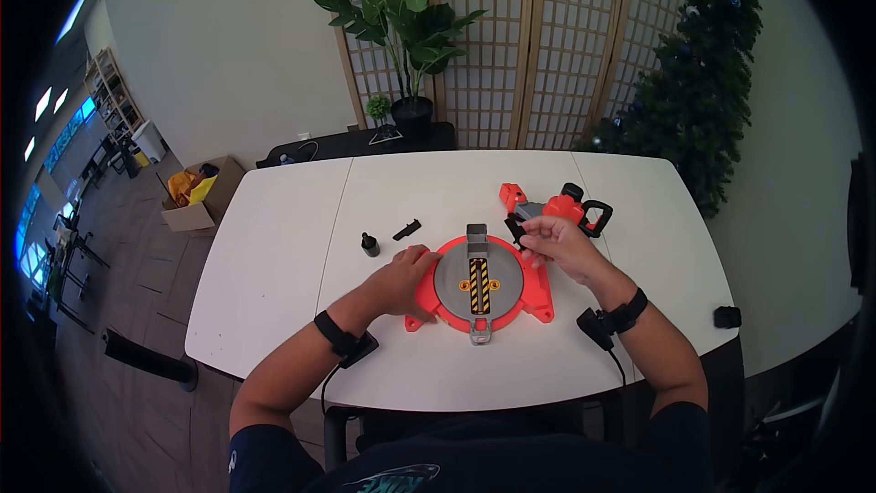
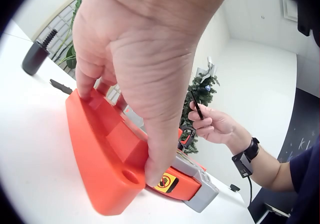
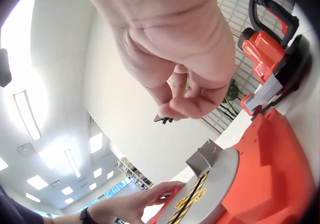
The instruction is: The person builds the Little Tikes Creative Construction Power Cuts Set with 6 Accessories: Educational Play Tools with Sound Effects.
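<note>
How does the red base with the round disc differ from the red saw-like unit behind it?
Shape: the base carries a flat, round grey disc; the saw-like unit has a black looped handle.
Markings: the base has a yellow-and-black striped strip; none shows on the unit.
Place: the base lies nearer the table's front edge than the unit.
Shared: both combine red and grey parts and rest on the white table.
</note>
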A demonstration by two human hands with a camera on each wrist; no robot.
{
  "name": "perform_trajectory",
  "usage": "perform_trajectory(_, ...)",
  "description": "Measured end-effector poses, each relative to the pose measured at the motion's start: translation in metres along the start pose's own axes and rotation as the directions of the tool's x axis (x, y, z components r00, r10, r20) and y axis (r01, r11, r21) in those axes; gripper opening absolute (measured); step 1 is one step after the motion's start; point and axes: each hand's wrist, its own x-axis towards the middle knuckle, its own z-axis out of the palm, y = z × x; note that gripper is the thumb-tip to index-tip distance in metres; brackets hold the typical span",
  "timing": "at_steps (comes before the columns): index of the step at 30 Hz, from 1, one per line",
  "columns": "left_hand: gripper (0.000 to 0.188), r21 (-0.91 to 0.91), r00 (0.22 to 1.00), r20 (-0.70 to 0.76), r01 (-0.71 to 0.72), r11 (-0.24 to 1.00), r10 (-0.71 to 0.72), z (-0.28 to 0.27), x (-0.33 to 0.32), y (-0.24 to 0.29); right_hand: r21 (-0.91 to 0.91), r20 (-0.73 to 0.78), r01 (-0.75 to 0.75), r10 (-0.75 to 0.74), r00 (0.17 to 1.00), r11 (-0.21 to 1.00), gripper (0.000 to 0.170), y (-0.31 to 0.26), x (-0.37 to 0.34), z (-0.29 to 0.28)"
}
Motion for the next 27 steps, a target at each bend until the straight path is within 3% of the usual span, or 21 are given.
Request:
perform_trajectory(5, 0.114, 0.017, 0.996, 0.057, 0.063, 0.998, -0.064, -0.008, 0.000, 0.007, 0.059, -0.004, 0.098, -0.098, 0.995, 0.993, 0.030, 0.005, 0.004, -0.002)
perform_trajectory(6, 0.114, 0.017, 0.996, 0.057, 0.063, 0.998, -0.064, -0.009, 0.001, 0.004, -0.008, -0.006, 0.108, -0.108, 0.994, 0.994, 0.029, 0.006, 0.005, -0.003)
perform_trajectory(9, 0.098, -0.111, 0.993, 0.013, 0.120, 0.986, -0.120, -0.016, 0.009, -0.010, -0.166, -0.002, 0.078, -0.079, 0.997, 0.983, 0.025, 0.005, 0.003, -0.007)
perform_trajectory(11, 0.071, -0.201, 0.961, -0.137, 0.212, 0.956, -0.242, -0.020, 0.013, -0.015, -0.256, 0.002, 0.040, -0.041, 0.999, 0.966, 0.022, 0.002, 0.001, -0.005)
perform_trajectory(12, 0.071, -0.201, 0.960, -0.138, 0.213, 0.956, -0.243, -0.019, 0.016, -0.020, -0.291, 0.019, 0.033, -0.028, 0.999, 0.956, 0.021, 0.001, 0.000, -0.002)
perform_trajectory(15, 0.044, -0.088, 0.942, -0.246, 0.211, 0.973, -0.227, -0.013, 0.029, -0.035, -0.361, 0.072, 0.032, -0.007, 0.997, 0.932, 0.021, 0.011, 0.002, -0.001)
perform_trajectory(20, 0.039, -0.037, 0.933, -0.206, 0.294, 0.955, -0.295, -0.022, 0.053, -0.038, -0.566, 0.179, 0.053, 0.060, 0.982, 0.823, 0.020, 0.014, -0.001, 0.009)
perform_trajectory(22, 0.038, -0.020, 0.929, -0.202, 0.314, 0.949, -0.311, -0.021, 0.061, -0.043, -0.695, 0.223, 0.111, 0.067, 0.972, 0.710, 0.019, 0.015, -0.002, 0.014)
perform_trajectory(27, 0.032, 0.030, 0.924, -0.248, 0.306, 0.952, -0.289, -0.014, 0.076, -0.055, -0.712, 0.222, 0.110, 0.074, 0.972, 0.694, 0.020, 0.021, -0.003, 0.019)
